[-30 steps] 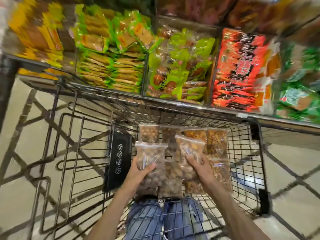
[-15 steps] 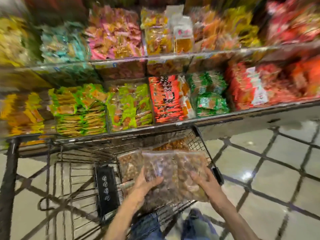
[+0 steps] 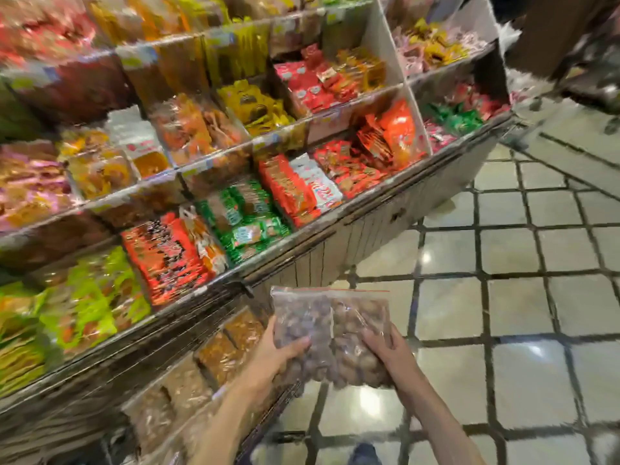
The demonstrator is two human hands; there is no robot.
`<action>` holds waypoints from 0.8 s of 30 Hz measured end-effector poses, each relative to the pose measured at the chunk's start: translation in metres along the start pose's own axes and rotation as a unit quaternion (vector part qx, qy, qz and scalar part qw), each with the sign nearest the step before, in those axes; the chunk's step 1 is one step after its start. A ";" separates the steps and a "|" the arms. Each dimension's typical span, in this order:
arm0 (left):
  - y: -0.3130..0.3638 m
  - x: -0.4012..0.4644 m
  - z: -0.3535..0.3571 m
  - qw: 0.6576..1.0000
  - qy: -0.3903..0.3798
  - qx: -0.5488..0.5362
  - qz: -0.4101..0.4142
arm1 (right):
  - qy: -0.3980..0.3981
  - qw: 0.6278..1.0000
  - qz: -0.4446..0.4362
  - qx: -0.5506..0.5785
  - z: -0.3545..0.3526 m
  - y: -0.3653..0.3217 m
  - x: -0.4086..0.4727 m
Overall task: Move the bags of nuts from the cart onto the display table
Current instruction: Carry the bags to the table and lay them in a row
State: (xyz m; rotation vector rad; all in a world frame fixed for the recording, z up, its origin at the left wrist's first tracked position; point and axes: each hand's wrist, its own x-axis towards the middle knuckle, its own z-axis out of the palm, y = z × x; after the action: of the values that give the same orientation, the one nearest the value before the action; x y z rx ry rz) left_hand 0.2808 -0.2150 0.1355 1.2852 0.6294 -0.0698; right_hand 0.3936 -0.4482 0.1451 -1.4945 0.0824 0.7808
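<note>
Two bags of nuts [image 3: 330,333], gripped by left hand [image 3: 280,350] and right hand [image 3: 391,352].

Display table [image 3: 362,229] ran diagonally across frame, tiered into white-divided compartments holding snack packets: red packs [image 3: 167,260], green packs [image 3: 245,223], yellow packs [image 3: 255,105]. Cart [image 3: 188,333] sat against its lower edge with bags of nuts [image 3: 214,357] lying flat inside (motion blur hid detail). Tiled floor [image 3: 510,297] carried both.

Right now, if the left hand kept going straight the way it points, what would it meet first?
Likely the display table's front edge. The left hand, gripping a clear bag of nuts, points up and away toward it; floor lies between, though depth is unclear.
</note>
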 end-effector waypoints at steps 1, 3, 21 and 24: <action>0.005 0.008 0.023 1.000 -0.021 0.010 -0.002 | 0.010 1.000 -0.002 0.006 -0.022 -0.005 -0.001; 0.013 0.025 0.069 0.998 -0.055 0.021 -0.001 | 0.035 0.999 -0.009 0.027 -0.069 -0.013 -0.002; 0.087 0.238 0.458 0.927 -0.355 0.117 -0.014 | 0.338 0.927 -0.088 0.135 -0.392 -0.099 0.031; 0.103 0.292 0.523 0.914 -0.381 0.138 0.002 | 0.381 0.909 -0.102 0.137 -0.443 -0.129 0.055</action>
State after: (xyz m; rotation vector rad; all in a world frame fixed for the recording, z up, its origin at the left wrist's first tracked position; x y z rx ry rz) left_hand 0.7710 -0.5726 0.1598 1.3960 -0.0642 -0.6450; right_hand 0.6818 -0.8112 0.1734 -1.4293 0.5896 -0.0246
